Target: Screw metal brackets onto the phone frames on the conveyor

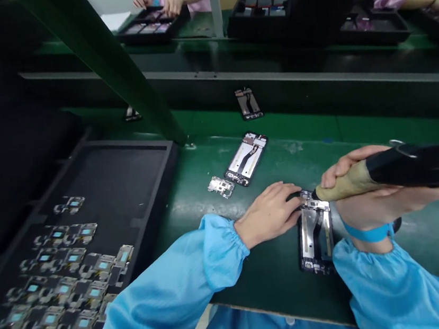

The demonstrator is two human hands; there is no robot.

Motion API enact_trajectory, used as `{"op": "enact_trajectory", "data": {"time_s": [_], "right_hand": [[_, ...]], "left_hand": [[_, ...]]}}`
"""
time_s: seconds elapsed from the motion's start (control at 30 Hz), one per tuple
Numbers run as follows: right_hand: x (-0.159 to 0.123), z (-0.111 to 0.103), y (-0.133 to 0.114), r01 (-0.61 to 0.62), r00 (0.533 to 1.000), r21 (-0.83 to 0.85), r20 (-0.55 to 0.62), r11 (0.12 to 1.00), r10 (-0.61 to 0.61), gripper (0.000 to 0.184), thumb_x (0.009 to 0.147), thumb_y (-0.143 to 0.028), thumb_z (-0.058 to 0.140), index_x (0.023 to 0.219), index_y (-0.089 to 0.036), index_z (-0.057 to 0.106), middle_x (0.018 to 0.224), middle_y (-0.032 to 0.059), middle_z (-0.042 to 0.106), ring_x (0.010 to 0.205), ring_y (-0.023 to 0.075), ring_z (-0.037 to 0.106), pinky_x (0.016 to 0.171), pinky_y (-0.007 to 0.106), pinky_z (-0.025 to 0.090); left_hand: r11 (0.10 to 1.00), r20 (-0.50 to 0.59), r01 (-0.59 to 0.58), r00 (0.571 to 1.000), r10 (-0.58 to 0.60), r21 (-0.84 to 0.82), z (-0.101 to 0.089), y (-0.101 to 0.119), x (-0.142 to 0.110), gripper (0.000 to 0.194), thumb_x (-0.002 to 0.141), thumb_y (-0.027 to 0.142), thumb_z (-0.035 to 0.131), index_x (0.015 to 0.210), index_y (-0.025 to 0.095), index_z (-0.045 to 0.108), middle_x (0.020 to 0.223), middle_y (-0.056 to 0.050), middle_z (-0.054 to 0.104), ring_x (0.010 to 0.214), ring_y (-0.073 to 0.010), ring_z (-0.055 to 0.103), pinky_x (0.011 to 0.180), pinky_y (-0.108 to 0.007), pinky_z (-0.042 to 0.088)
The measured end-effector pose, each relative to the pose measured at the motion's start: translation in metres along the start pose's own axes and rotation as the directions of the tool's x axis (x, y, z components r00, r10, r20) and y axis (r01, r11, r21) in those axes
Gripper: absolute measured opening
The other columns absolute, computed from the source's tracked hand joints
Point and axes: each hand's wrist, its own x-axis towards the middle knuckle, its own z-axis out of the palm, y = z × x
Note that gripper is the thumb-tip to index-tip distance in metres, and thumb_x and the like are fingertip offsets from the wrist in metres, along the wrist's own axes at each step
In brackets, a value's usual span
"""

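Green mat [433, 245] carries the phone frame [315, 232], lying flat and opened, just inboard of the near bench edge. Left hand [271, 212] rests palm-down at the frame's upper left corner, fingers loosely spread and pressing, nothing gripped. Right hand [371, 194] is wrapped shut round the electric screwdriver [404, 169], its tip at the frame's top edge.

Judgement: frame is thin, light, stiff, with exposed parts inside, so likely fragile; hold it by the outer rim only.

Left of the frame: a small metal bracket [221, 186] and a second opened phone frame [246, 158]; further left, a black tray [142, 158] of small camera modules [65, 290]. Bare mat right of the frame gives open room. Beyond the frame, other workers' hands are at trays.
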Motion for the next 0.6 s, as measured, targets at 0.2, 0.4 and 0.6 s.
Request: {"op": "enact_trajectory", "data": {"time_s": [0.2, 0.4, 0.6], "right_hand": [[-0.0006, 0.0069, 0.0006, 0.034, 0.997, -0.111, -0.062, 0.993, -0.041, 0.082, 0.093, -0.089, 0.017, 0.101, -0.026, 0.068, 0.069, 0.0025, 0.054, 0.047, 0.0184, 0.054, 0.046, 0.035, 0.046], [0.0014, 0.0000, 0.0056, 0.033, 0.999, -0.085, -0.013, 0.996, -0.034, 0.082, 0.088, -0.095, 0.022, 0.096, -0.027, 0.067, 0.065, 0.0016, 0.055, 0.046, 0.0193, 0.055, 0.045, 0.035, 0.046], [0.0002, 0.0028, 0.0064, 0.018, 1.000, -0.031, 0.014, 0.999, -0.017, 0.080, 0.086, -0.095, 0.025, 0.087, -0.026, 0.064, 0.064, 0.0022, 0.055, 0.044, 0.0183, 0.053, 0.042, 0.034, 0.045]], "left_hand": [[1.000, 0.005, 0.008, 1.000, -0.008, -0.013, -0.0012, 0.0018, 0.0014, 0.026, 0.108, 0.028, 0.056, 0.131, 0.019, 0.065, 0.148, -0.012, 0.061, 0.141, -0.0269, 0.057, 0.130, -0.051, 0.039], [1.000, -0.009, 0.003, 1.000, -0.003, -0.028, -0.0002, 0.0011, 0.0002, 0.027, 0.108, 0.027, 0.057, 0.131, 0.017, 0.065, 0.148, -0.013, 0.061, 0.140, -0.0266, 0.057, 0.130, -0.050, 0.040], [0.999, -0.008, 0.012, 1.000, -0.013, -0.041, 0.0006, 0.0000, 0.0002, 0.027, 0.109, 0.028, 0.056, 0.134, 0.020, 0.063, 0.150, -0.011, 0.060, 0.142, -0.0263, 0.057, 0.129, -0.051, 0.041]]}}
